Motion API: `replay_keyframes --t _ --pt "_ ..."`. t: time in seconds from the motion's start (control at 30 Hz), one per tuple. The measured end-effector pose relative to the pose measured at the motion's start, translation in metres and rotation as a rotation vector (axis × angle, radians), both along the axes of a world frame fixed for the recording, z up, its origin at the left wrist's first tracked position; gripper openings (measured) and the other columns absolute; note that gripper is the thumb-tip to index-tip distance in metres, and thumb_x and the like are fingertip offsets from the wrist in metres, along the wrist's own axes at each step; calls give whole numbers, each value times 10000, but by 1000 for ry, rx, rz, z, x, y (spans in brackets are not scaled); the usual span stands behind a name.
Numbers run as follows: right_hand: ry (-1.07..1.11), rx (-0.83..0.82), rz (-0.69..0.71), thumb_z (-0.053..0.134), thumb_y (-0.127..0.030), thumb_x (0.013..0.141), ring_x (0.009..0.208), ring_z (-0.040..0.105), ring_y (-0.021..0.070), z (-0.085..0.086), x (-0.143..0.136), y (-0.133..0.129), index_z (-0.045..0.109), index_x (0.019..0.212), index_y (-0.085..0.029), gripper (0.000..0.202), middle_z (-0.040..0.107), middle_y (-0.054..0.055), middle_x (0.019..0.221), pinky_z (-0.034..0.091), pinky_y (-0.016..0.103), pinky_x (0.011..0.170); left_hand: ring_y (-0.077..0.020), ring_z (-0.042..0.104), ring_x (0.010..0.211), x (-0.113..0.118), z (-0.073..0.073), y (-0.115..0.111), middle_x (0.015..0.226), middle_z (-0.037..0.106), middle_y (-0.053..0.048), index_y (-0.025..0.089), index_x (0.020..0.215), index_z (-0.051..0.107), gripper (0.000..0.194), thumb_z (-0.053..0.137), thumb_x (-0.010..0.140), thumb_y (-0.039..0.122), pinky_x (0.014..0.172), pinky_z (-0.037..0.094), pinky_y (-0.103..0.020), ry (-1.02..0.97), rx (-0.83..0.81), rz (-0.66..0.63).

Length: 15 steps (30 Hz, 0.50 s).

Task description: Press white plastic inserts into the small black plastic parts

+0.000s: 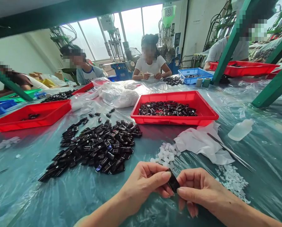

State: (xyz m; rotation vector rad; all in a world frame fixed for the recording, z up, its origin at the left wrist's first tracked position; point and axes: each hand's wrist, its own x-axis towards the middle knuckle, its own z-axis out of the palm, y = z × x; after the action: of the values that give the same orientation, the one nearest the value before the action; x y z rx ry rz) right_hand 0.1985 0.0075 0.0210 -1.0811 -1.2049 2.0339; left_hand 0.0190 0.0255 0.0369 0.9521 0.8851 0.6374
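A small black plastic part (173, 181) is held tilted above the table between my two hands. My left hand (150, 179) pinches its upper left end between thumb and fingers. At its right edge my right hand (197, 189) also has thumb and fingers closed on it. Just beyond the hands lies a heap of white translucent pieces (166, 154), and a second heap of smaller white bits (234, 181) is beyond my right wrist. To the left spreads a large pile of similar black parts (98, 145).
A red tray (174, 120) with black parts stands ahead, another red tray (48, 112) at left. Tweezers (233, 153) lie by a crumpled white cloth (200, 142) and a translucent bottle (241, 130). Green posts (230, 44) rise at right. Several people sit across the table.
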Motion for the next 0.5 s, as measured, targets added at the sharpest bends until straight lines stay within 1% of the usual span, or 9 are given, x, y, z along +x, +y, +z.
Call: replay_keyframes --t 0.1,0.27,0.4,0.5 --pt "-3 -3 7 618 -270 693 431 481 48 1 0 0 570 718 -125 155 609 -3 573 373 160 447 -73 549 546 1 1 -1 609 606 -50 65 732 664 262 600 763 317 555 449 -165 3 9 -52" --pt "-19 -13 8 635 -295 696 423 468 42 0 0 -1 565 700 -126 182 602 -3 570 380 161 448 -88 549 543 3 2 -1 594 584 -53 60 726 646 343 500 823 354 540 448 -183 -9 -13 -41" --pt "14 -1 27 639 -297 696 425 460 41 -3 0 -2 567 704 -118 193 596 1 570 384 164 448 -85 547 538 4 0 -1 601 583 -49 66 759 647 363 481 832 380 537 447 -183 9 -8 -53" --pt "-2 6 30 635 -294 697 434 468 46 -3 0 -3 561 696 -117 192 597 6 573 375 163 443 -85 549 533 4 -3 -2 594 585 -52 70 718 633 392 471 832 408 528 445 -178 27 -3 -61"
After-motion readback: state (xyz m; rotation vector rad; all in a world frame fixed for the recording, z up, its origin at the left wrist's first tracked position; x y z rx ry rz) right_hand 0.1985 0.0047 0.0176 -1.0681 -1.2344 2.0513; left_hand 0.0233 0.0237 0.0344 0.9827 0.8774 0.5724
